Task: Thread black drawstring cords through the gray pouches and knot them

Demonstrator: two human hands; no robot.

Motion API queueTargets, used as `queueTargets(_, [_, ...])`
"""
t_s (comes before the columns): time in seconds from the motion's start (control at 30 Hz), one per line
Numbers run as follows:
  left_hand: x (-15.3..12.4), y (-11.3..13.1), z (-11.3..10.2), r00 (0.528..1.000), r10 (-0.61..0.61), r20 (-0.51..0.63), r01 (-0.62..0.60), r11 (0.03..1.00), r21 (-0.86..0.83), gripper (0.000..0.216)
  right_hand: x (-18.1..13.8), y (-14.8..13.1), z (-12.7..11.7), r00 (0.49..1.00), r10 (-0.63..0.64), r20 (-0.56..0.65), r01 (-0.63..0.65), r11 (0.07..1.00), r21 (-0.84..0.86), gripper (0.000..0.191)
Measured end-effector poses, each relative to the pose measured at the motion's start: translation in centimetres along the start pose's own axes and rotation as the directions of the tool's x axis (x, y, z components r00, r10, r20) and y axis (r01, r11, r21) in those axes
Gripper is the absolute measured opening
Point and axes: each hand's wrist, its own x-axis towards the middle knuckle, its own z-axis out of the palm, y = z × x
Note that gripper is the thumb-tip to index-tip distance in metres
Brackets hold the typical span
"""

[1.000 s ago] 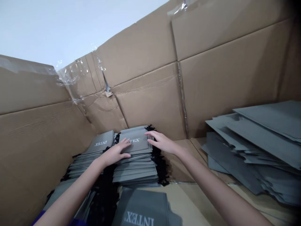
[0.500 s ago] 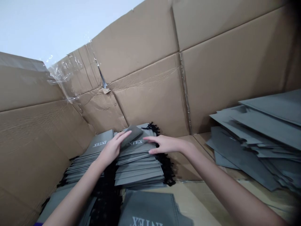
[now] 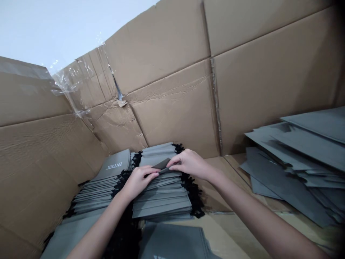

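Observation:
Over the middle stack of grey bags, my left hand is closed, pinching the near left edge of a flat grey fabric drawstring bag. Thumb and fingers of my right hand pinch the same bag at its right side. Its edge is lifted and folded up between my hands, and no print shows on it. Black cords bunch along the right side of this stack. To the left, a second stack has white INTEX lettering on its top bag.
Tall cardboard walls of a large box rise behind and to the left, with torn clear tape at the corner. A loose, uneven pile of grey bags lies at right. Another grey bag lies in front.
My right hand has closed on the bag, where before its fingers were apart. My left hand has shifted slightly right and down with the bag, and the INTEX print beneath is now hidden.

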Motion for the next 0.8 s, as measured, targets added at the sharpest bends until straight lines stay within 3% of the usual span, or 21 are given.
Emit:
queueTargets(0.2, [-0.3,-0.8,0.4,0.963,-0.157,-0.218,0.159,0.987,-0.006,0.016,-0.4,-0.5,-0.2,0.99,-0.043,-0.131,0.032,0.996,-0.082,0.037])
queueTargets(0.37, [-0.2,-2.0,0.6,0.916,-0.263,-0.302,0.258,0.964,-0.058,0.02,-0.3,0.6,0.0,0.995,-0.101,-0.016,0.1,0.993,-0.059,0.011])
queueTargets(0.5, [-0.4,-2.5,0.9,0.901,-0.238,-0.362,0.235,0.971,-0.052,0.017,-0.2,1.7,0.1,0.988,-0.153,0.026,0.153,0.988,-0.008,0.014])
queueTargets(0.6, [-0.6,-1.5,0.9,0.941,-0.136,-0.309,0.136,0.99,-0.024,0.031,-0.1,2.1,0.3,0.988,-0.15,-0.019,0.151,0.988,0.044,0.013])
queueTargets(0.67, [-0.8,-0.5,0.7,0.986,-0.031,-0.166,0.035,0.999,0.016,0.034,-0.1,2.1,0.7,0.989,-0.107,-0.105,0.116,0.99,0.081,0.015])
queueTargets(0.73, [-0.9,0.4,0.5,0.999,0.037,-0.031,-0.035,0.997,0.062,0.034,0.1,2.0,1.2,0.975,-0.03,-0.218,0.059,0.99,0.13,0.018])
queueTargets(0.8, [-0.8,0.7,0.4,0.999,0.04,-0.002,-0.04,0.994,0.101,0.034,0.4,2.1,1.7,0.955,0.039,-0.295,0.02,0.981,0.195,0.02])
